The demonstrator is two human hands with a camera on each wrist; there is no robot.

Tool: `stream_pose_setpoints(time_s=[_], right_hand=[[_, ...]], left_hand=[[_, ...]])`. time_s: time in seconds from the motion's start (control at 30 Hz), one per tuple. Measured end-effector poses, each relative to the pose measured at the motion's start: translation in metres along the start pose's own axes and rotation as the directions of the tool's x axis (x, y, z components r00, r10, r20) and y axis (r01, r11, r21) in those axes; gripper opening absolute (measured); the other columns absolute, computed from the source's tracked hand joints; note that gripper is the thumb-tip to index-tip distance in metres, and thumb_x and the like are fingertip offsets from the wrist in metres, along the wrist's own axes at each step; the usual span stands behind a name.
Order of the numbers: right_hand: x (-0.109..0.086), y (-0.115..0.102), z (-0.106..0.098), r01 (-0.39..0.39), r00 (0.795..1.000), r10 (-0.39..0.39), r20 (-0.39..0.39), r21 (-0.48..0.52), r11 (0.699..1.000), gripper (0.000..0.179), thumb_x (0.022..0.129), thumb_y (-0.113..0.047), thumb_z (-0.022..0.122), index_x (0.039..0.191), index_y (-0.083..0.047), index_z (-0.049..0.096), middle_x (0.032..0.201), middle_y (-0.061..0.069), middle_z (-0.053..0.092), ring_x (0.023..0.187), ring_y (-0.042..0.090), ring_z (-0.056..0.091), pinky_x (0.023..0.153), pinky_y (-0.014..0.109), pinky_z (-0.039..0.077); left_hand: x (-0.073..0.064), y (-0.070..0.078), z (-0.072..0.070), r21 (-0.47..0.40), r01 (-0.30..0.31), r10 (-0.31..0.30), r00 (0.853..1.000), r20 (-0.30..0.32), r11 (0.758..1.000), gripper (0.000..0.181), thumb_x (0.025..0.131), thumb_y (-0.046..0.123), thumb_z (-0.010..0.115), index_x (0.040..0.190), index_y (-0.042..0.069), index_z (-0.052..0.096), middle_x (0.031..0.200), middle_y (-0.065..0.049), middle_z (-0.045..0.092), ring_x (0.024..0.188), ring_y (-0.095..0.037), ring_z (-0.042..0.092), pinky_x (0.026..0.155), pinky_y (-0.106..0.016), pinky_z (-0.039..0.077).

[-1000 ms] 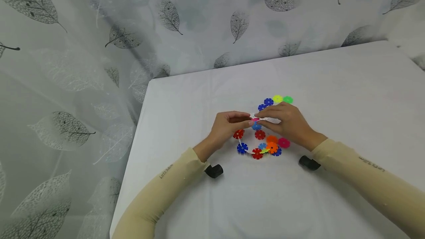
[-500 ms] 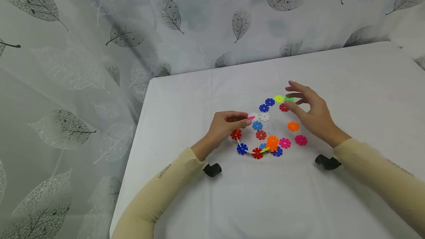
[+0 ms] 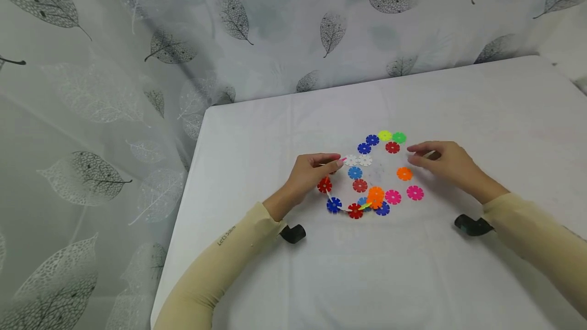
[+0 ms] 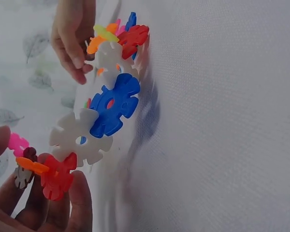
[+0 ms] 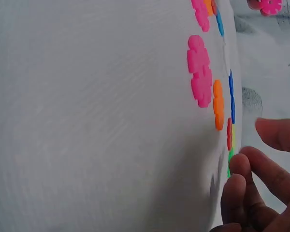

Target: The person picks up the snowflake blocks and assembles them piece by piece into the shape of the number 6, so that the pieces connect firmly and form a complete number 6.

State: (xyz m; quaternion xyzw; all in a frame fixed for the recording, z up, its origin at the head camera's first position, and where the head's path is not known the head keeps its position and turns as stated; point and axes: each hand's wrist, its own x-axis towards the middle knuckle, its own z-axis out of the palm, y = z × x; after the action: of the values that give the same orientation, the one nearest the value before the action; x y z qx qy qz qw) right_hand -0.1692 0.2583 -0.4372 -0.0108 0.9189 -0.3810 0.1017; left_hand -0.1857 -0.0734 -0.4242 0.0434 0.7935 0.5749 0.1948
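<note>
My left hand [image 3: 312, 171] pinches a pink notched plastic disc [image 4: 18, 144] between thumb and fingers. It sits at one end of a curved chain of interlocking flower-shaped discs, where a red disc [image 4: 57, 178], a white disc [image 4: 80, 137] and a blue disc [image 4: 116, 104] show close up. In the head view, the chain bends round past a red disc [image 3: 355, 211] to an orange one [image 3: 375, 197]. My right hand [image 3: 451, 167] hovers right of the loose discs, fingers loosely bent and holding nothing. Nearest to it are an orange disc [image 3: 404, 173] and a red disc [image 3: 392, 147].
Loose discs lie on the white-covered table [image 3: 284, 279]: a green one [image 3: 399, 138], a yellow one [image 3: 384, 135], white ones [image 3: 365, 160], a light blue one [image 3: 355, 172] and pink ones [image 3: 415, 193] among them. A leaf-print curtain [image 3: 275, 29] hangs behind. Black devices [image 3: 472, 225] are under the wrists.
My right hand has left the left hand, passed over the green and red discs, and drawn back to the right. The left hand has stayed nearly in place, still pinching the pink disc.
</note>
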Motion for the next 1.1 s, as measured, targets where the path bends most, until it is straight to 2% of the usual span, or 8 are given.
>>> stream_pose_setpoints(time_s=[0.1, 0.2, 0.4, 0.6, 0.83, 1.1], right_hand=[[0.001, 0.002, 0.001, 0.02, 0.997, -0.015, 0.073, -0.061, 0.998, 0.054, 0.092, -0.043, 0.074, 0.13, -0.005, 0.067, 0.117, 0.017, 0.066, 0.099, 0.032, 0.057, 0.067, 0.029, 0.053], [0.001, 0.001, 0.002, 0.046, 0.994, -0.038, 0.1, -0.082, 0.996, 0.052, 0.087, -0.039, 0.08, 0.125, -0.006, 0.07, 0.114, 0.013, 0.068, 0.095, 0.029, 0.059, 0.067, 0.03, 0.054], [0.001, -0.001, 0.005, 0.069, 0.992, -0.057, 0.112, -0.114, 0.991, 0.054, 0.08, -0.039, 0.087, 0.12, -0.007, 0.073, 0.113, 0.012, 0.068, 0.094, 0.029, 0.058, 0.068, 0.032, 0.053], [0.002, -0.004, 0.007, 0.084, 0.992, -0.069, 0.108, -0.144, 0.986, 0.046, 0.08, -0.031, 0.087, 0.116, -0.006, 0.073, 0.109, 0.011, 0.069, 0.095, 0.029, 0.058, 0.068, 0.031, 0.052], [0.006, -0.012, 0.012, 0.091, 0.989, -0.08, 0.128, -0.08, 0.993, 0.042, 0.08, -0.025, 0.088, 0.112, -0.005, 0.07, 0.103, 0.008, 0.066, 0.091, 0.028, 0.059, 0.068, 0.031, 0.054], [0.01, -0.033, 0.022, 0.12, 0.986, -0.118, 0.122, -0.008, 0.993, 0.027, 0.089, -0.019, 0.079, 0.112, -0.005, 0.071, 0.104, 0.009, 0.068, 0.091, 0.026, 0.064, 0.067, 0.029, 0.056]], left_hand=[[0.0, -0.001, -0.001, -0.001, 0.014, -0.014, 1.0, -0.006, 1.0, 0.038, 0.094, 0.037, 0.073, 0.127, 0.017, 0.073, 0.107, 0.006, 0.072, 0.1, -0.025, 0.067, 0.085, -0.033, 0.053], [0.0, -0.002, -0.002, -0.007, 0.024, -0.024, 1.0, -0.011, 1.0, 0.039, 0.094, 0.037, 0.074, 0.127, 0.017, 0.073, 0.107, 0.007, 0.072, 0.099, -0.021, 0.067, 0.086, -0.033, 0.054], [0.0, -0.003, -0.004, -0.05, 0.042, -0.042, 0.999, -0.002, 0.998, 0.038, 0.093, 0.037, 0.074, 0.126, 0.018, 0.073, 0.111, 0.007, 0.071, 0.099, -0.016, 0.066, 0.088, -0.032, 0.054], [0.001, -0.004, -0.005, -0.094, 0.037, -0.036, 0.999, 0.018, 0.995, 0.034, 0.092, 0.035, 0.076, 0.123, 0.019, 0.075, 0.108, 0.005, 0.073, 0.1, -0.019, 0.068, 0.088, -0.034, 0.054], [-0.001, -0.002, -0.005, -0.103, -0.004, 0.009, 0.999, 0.043, 0.995, 0.039, 0.093, 0.03, 0.076, 0.127, 0.013, 0.072, 0.108, 0.004, 0.074, 0.1, -0.02, 0.069, 0.089, -0.034, 0.054], [-0.004, 0.002, -0.004, -0.097, -0.073, 0.079, 0.995, 0.065, 0.993, 0.044, 0.092, 0.028, 0.077, 0.131, 0.009, 0.069, 0.115, 0.005, 0.072, 0.104, -0.017, 0.067, 0.088, -0.032, 0.055]])
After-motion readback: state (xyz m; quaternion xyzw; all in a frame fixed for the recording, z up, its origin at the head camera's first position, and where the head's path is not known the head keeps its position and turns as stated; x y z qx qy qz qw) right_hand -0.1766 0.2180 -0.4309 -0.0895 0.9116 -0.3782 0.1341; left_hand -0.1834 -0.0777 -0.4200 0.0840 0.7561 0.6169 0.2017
